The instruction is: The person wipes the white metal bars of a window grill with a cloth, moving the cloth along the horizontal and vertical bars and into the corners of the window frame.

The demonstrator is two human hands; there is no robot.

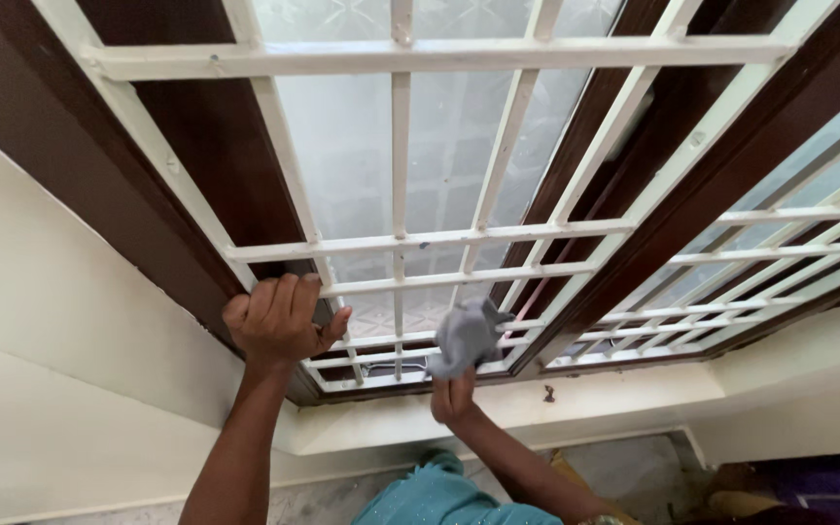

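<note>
L hand [274, 321] is closed around a bar at the lower-left of the white window grille [401, 238], apparently for bracing, while R hand [452, 397], fingers pinched shut on a bunched grey cloth [466, 335], presses it vs. the grille's lower bars, just above the sill [498, 403].

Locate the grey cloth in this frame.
In the head view, the grey cloth is low and centre, held in the right hand against the white window grille, right of the left hand.

Soft daylight glows through the frosted window glass [352, 146]; wide-angle distortion bends the white grille [401, 238]; focus is sharp.
</note>
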